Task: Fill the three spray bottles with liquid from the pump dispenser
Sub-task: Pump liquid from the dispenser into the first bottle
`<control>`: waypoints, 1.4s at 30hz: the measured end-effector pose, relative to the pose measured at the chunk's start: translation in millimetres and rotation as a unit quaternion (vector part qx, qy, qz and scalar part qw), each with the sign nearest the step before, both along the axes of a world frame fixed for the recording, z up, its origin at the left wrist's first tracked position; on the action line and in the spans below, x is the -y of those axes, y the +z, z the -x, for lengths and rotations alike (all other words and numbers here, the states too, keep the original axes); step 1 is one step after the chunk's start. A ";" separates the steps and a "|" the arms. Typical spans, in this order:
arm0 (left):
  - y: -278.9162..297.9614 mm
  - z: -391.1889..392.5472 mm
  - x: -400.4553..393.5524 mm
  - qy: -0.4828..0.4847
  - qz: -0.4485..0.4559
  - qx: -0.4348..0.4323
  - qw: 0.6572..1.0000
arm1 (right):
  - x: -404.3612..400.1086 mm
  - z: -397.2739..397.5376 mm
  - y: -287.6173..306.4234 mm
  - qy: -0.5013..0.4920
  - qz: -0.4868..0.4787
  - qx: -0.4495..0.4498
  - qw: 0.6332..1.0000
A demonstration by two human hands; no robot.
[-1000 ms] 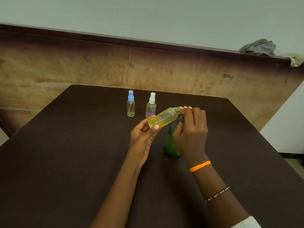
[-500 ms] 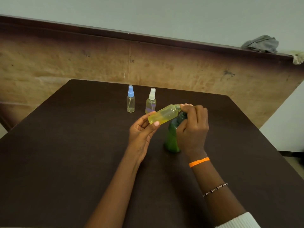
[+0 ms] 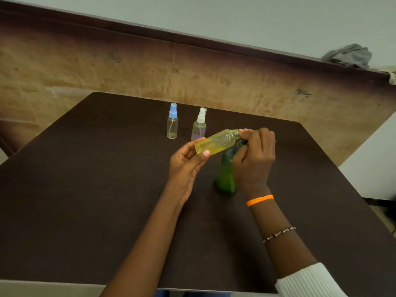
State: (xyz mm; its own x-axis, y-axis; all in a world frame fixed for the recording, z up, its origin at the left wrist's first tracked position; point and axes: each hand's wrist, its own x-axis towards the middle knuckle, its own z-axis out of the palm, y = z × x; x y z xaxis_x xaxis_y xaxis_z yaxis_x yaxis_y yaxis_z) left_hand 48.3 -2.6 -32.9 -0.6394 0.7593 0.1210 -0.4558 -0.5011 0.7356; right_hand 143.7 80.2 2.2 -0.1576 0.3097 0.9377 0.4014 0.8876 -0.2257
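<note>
The left hand is pinching the tilted clear yellow-tinted plastic spray bottle while the right hand is curling over its neck (cap hidden), apparently unscrewing before filling from the green plastic pump dispenser.

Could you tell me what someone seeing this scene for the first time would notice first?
Probably the yellow bottle, held tilted above the middle of the dark table by the left hand, while the right hand works at its neck over the green pump dispenser. Behind them stand the blue-capped bottle and the white-capped bottle.
</note>
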 end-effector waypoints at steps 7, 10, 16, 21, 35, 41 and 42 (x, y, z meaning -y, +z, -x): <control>4.1 -4.6 0.1 -0.006 -0.011 0.014 1.000 | 2.1 -7.0 30.2 -0.002 -0.002 0.085 0.996; 2.8 -2.3 -0.5 -0.005 -0.010 0.014 1.000 | 3.3 -4.3 18.6 -0.011 0.004 0.060 0.998; 0.7 -0.5 0.6 -0.001 -0.002 0.021 1.000 | 5.1 -2.0 5.0 -0.015 0.009 0.041 0.999; -0.1 -2.3 -1.1 -0.010 -0.008 0.010 1.000 | 0.3 -6.4 29.3 -0.010 0.010 0.081 0.997; 0.8 -4.3 -1.3 -0.004 -0.009 0.014 1.000 | 4.6 -10.0 32.2 -0.012 0.006 0.105 0.994; -2.2 -1.9 0.3 0.003 0.008 -0.006 1.000 | 4.4 -7.1 -7.7 0.027 0.004 -0.011 1.000; -2.7 -2.2 1.0 0.004 0.011 -0.008 1.000 | 3.4 -7.5 -8.5 0.038 0.008 -0.013 0.999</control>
